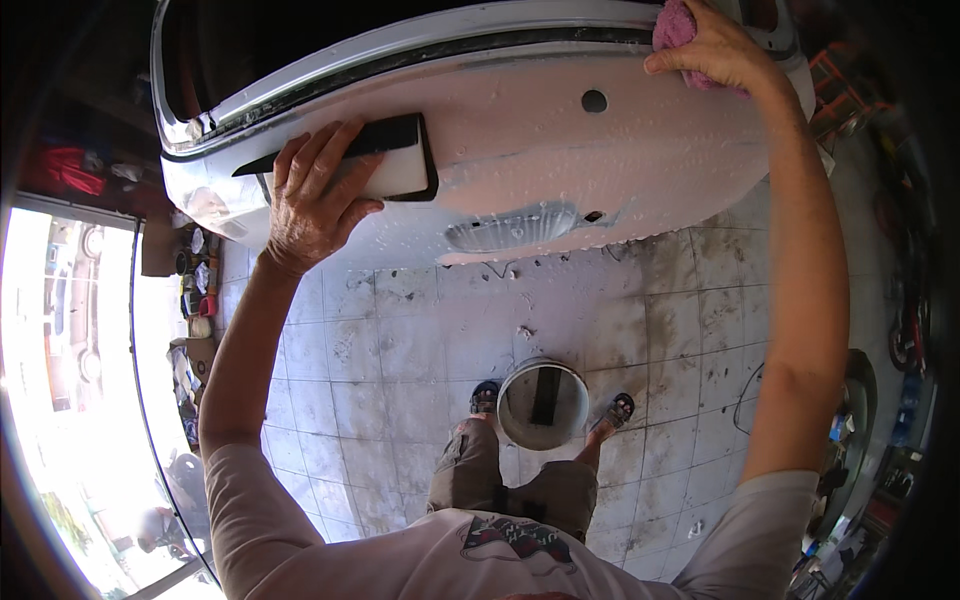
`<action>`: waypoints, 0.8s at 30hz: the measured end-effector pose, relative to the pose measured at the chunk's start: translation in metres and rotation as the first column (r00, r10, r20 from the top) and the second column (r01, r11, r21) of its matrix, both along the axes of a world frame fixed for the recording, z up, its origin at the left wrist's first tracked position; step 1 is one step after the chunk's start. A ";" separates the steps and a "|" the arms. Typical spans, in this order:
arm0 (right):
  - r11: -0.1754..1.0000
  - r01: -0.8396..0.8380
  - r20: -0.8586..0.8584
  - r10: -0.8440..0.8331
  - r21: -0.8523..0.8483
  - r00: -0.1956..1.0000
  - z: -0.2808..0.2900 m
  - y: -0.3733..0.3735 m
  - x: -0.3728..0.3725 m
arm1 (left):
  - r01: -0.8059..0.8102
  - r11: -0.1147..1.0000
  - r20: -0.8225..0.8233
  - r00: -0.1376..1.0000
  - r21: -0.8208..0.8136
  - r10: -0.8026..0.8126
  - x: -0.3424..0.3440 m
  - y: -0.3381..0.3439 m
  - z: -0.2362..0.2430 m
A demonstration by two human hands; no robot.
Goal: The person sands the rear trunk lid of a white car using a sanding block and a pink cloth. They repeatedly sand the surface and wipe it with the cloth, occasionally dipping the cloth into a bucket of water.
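Note:
My left hand [318, 195] grips a white sanding block [402, 172] with a black sheet of sandpaper [390, 133] wrapped around it. It rests against the left part of a car's rear panel [530, 140], which is pinkish grey, wet and dotted with droplets. At the panel's upper right, my right hand [728, 55] is closed on a crumpled pink cloth [676, 27], thumb pointing left. Between the hands the panel has a round hole [594, 101]. Lower down is a ribbed recess [515, 230] with a small dark hole beside it.
A round bucket [507, 405] with a dark strip inside stands between my feet on the stained, tiled floor [680, 320]. Cluttered shelves [195, 300] line the left beside a bright doorway [70, 330]. An orange metal frame [845, 95] and assorted items stand along the right.

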State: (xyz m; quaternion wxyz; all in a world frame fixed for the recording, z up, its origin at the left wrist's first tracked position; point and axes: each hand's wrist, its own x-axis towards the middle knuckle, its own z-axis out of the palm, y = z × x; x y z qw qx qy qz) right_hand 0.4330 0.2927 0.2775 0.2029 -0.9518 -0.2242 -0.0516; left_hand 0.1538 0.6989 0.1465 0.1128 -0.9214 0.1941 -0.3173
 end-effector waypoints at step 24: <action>0.212 0.176 -0.169 -0.052 0.961 0.984 -0.232 -0.240 -0.131 | -0.009 0.998 0.055 0.998 0.066 0.005 0.094 -0.204 -0.001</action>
